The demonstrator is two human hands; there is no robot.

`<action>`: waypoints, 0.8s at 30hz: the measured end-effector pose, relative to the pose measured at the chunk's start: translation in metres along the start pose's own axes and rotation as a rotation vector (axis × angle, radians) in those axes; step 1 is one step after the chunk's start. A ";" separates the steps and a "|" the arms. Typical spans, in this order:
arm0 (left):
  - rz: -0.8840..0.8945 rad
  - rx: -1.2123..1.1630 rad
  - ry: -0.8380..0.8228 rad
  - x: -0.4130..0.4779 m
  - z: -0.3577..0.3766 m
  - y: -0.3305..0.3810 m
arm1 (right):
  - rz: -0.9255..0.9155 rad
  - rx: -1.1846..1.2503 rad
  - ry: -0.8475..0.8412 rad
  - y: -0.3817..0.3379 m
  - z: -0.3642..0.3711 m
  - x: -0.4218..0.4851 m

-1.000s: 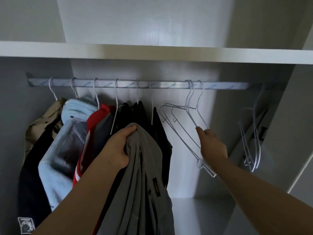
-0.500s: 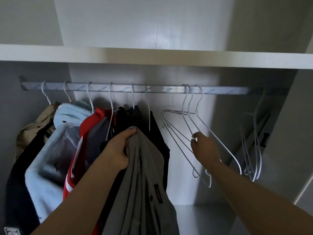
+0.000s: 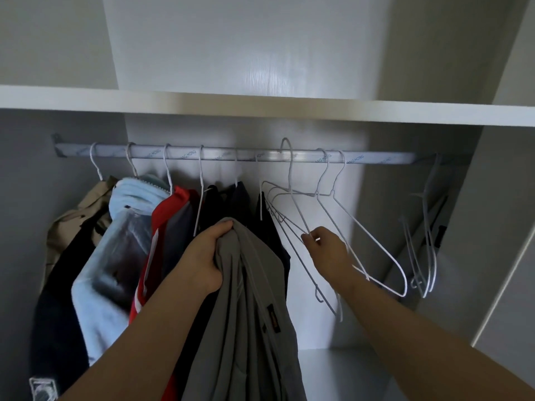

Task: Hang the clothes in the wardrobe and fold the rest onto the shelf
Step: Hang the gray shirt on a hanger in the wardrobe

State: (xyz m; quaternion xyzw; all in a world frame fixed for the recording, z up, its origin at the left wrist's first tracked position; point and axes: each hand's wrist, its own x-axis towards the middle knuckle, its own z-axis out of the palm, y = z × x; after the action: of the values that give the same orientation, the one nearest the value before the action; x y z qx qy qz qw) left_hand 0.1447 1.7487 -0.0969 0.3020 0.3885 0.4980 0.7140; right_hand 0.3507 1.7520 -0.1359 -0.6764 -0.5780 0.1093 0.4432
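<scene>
Left hand is gripping the bunched top of the grey garment, which is hanging down in front of the dark clothes near the middle of the rail. I am pinching one white wire hanger by its arm with my right hand; its hook is poking up above the rail. Two more empty hangers are hanging just beside it, and hung clothes are filling the rail's left end.
</scene>
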 end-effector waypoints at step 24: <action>-0.016 0.032 -0.048 -0.118 -0.031 -0.046 | 0.207 0.081 0.077 0.009 -0.031 -0.218</action>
State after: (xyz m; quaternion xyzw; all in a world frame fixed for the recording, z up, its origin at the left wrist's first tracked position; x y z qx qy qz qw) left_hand 0.1163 1.6236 -0.1200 0.3223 0.3818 0.4788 0.7219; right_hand 0.3099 1.5466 -0.2038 -0.7177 -0.4827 0.1516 0.4784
